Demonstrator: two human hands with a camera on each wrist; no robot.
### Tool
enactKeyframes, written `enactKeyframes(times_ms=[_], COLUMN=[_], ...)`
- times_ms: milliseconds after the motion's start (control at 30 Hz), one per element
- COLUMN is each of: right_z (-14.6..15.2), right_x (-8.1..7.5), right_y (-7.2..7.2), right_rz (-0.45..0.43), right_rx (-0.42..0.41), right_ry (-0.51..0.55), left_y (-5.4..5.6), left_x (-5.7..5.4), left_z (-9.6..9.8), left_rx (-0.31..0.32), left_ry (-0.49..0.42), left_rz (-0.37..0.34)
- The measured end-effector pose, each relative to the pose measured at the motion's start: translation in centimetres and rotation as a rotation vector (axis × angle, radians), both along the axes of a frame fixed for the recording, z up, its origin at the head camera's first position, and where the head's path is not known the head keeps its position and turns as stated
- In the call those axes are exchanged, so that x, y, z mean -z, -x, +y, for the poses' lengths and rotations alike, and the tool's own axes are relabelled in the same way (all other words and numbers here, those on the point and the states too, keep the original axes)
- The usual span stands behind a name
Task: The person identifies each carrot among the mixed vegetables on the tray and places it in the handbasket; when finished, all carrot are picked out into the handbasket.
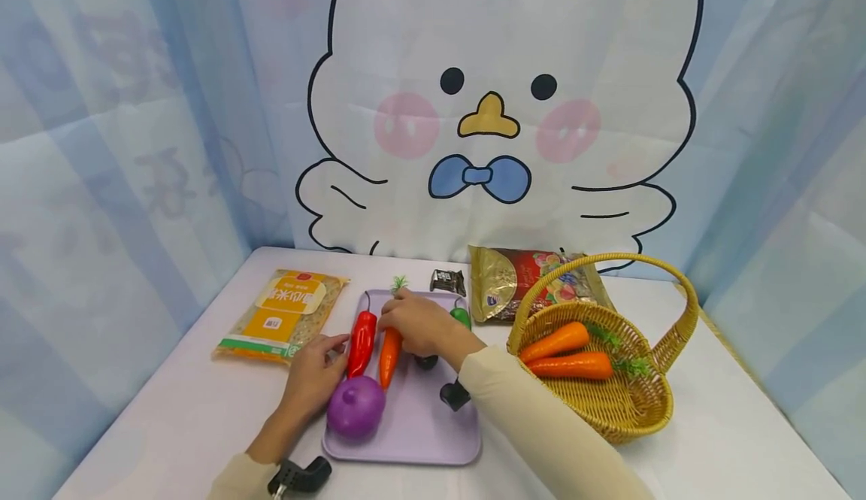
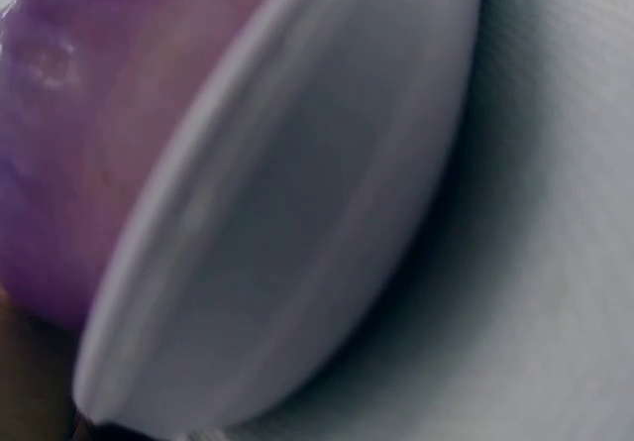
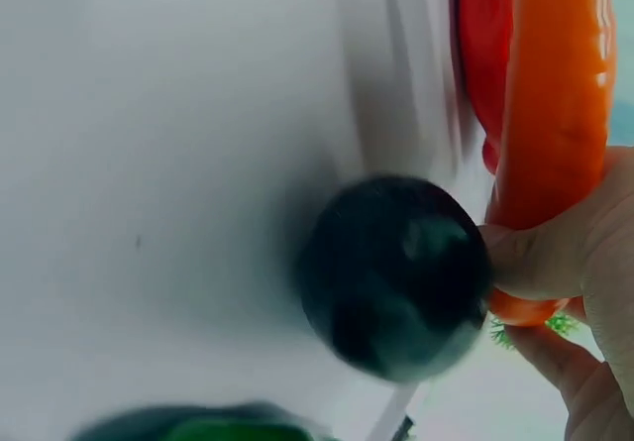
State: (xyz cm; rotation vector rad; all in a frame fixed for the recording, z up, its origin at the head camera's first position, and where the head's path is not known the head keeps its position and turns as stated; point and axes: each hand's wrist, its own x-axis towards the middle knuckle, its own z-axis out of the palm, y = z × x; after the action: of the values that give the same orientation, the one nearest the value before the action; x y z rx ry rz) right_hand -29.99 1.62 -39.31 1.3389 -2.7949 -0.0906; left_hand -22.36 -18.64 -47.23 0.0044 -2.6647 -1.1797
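Note:
A lilac tray [image 1: 433,451] lies on the table. On it, my right hand [image 1: 419,323] pinches an orange carrot [image 1: 390,353] near its leafy end; in the right wrist view the thumb [image 3: 540,258] presses its side. A red chili pepper [image 1: 361,342] lies left of the carrot. My left hand [image 1: 314,372] rests at the tray's left edge, fingers loosely bent beside the pepper. Close to its wrist sits a purple onion [image 1: 355,407], large in the left wrist view. A dark rounded thing [image 3: 396,277] and a green pepper [image 1: 461,315], partly hidden by my right arm, are also there.
Right of the tray stands a wicker basket [image 1: 622,410] with a tall handle, holding two carrots [image 1: 571,365]. A bag of grain [image 1: 284,316] lies at the left. Behind the tray are a small dark packet [image 1: 448,281] and a red-gold bag [image 1: 528,282].

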Motion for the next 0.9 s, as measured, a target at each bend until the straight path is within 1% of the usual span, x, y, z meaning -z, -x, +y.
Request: enactKeyframes(times_ms=[267,400,533,767,900], right_z=[1.1,1.5,1.8,2.2,2.5], right_x=[-1.8,-2.7,-3.6,-4.5,-5.1], right_y=[-0.7,-1.1,-1.7,-2.9,-3.7], right_rz=[0.041,0.069,0.074,0.071,0.098], right_rx=[0.0,-0.01,-0.01,-0.01,-0.018], right_ry=[-0.009,-0.02,-0.025,-0.039,-0.049], left_y=[0.2,0.2,0.3,0.1,0.0], left_x=[0.3,0.3,0.2,0.2,0.1], left_z=[0.0,0.0,0.0,0.0,0.0], left_rx=[-0.005,-0.004,-0.002,0.0,0.002], left_ry=[-0.02,-0.02,-0.013,-0.014,-0.017], left_rz=[0.032,0.03,0.025,0.016,0.015])
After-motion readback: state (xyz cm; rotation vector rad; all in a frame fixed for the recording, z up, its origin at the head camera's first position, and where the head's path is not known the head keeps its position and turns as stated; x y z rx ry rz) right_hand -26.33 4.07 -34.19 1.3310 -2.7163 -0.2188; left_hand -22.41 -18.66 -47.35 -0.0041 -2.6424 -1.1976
